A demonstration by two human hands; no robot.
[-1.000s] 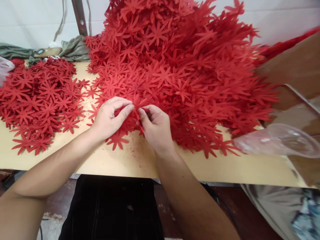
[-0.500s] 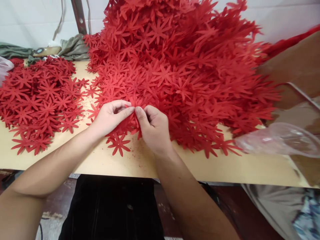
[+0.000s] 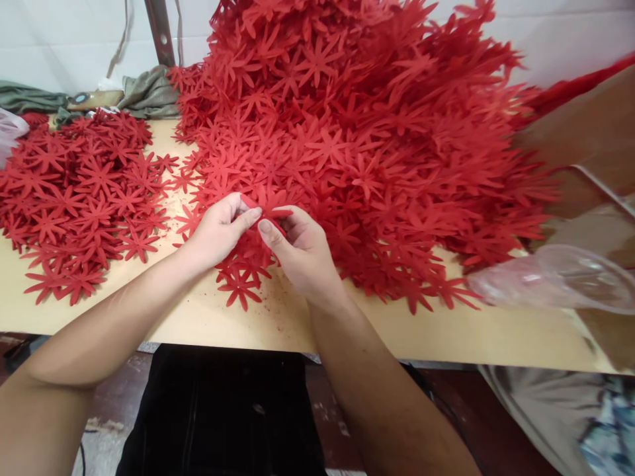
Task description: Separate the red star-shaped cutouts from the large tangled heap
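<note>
Between my hands is a red flower-shaped cutout (image 3: pixel 270 206) with long narrow petals. My left hand (image 3: pixel 221 228) pinches its left side between thumb and fingers. On its near right side, my right hand (image 3: pixel 302 248) grips it, with the thumb in front and the curled fingers behind. Whether it is one layer or several stuck together, I cannot tell. Just beyond my hands rises a tall heap of like red cutouts (image 3: pixel 347 145). A smaller, darker red pile (image 3: pixel 89 178) lies to the left. One loose cutout (image 3: pixel 239 288) rests below my hands.
The pale tabletop (image 3: pixel 223 320) has its front edge close to my body. A clear plastic bag (image 3: pixel 526 281) and a cardboard box (image 3: pixel 585 139) stand at the right. Grey-green cloth (image 3: pixel 151 92) and a roll of tape (image 3: pixel 94 99) lie at the back left.
My thumbs have moved apart, and my right thumb has slid a little left and down. The held cutout now shows more of its petals between my hands.
</note>
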